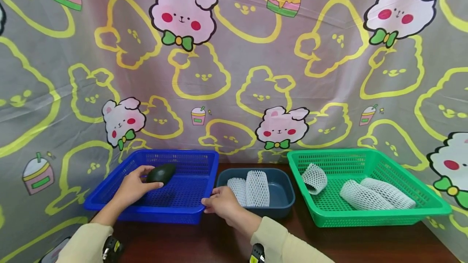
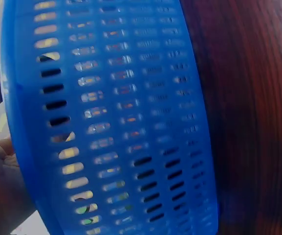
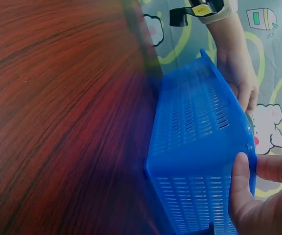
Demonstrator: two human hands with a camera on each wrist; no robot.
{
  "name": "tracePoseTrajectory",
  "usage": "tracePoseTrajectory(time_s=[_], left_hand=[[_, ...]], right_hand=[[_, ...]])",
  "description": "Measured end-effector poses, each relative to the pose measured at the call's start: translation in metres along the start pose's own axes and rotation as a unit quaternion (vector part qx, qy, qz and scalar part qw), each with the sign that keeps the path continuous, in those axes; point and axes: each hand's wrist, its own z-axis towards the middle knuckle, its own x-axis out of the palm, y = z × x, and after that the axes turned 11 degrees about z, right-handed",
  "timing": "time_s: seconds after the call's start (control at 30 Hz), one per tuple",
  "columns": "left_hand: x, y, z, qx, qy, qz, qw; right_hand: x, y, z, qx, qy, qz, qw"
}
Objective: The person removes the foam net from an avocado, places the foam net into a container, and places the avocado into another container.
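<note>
My left hand grips a dark green avocado between thumb and fingers, above the floor of the blue basket. At the basket's front right corner my right hand pinches the rim. The right wrist view shows the thumb on the outer side of the blue basket, with a finger across the rim. In the left wrist view the basket wall hides the avocado, and only part of the left hand shows.
A dark grey-blue basin stands right of the blue basket, holding white foam net sleeves. Farther right, a green basket holds three more foam sleeves. All stand on a dark wooden table before a patterned curtain.
</note>
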Motion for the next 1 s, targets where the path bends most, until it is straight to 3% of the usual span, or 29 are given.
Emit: tracePoseTrajectory(time_s=[0.27,0.47,0.63,1.0], left_hand=[[-0.003,0.010,0.002,-0.011,0.034,0.072,0.9968],[-0.001,0.017,0.003,-0.012,0.048,0.090,0.9947],[0.002,0.021,0.003,0.003,0.067,0.108,0.9919],[0.005,0.023,0.005,0.009,0.107,0.148,0.9831]], right_hand=[[0.002,0.002,0.001,0.003,-0.005,-0.009,0.9999],[0.003,0.002,0.001,0.011,-0.014,-0.018,0.9997],[0.003,0.001,0.000,0.016,-0.016,-0.021,0.9995],[0.003,0.001,-0.001,0.016,-0.014,-0.021,0.9995]])
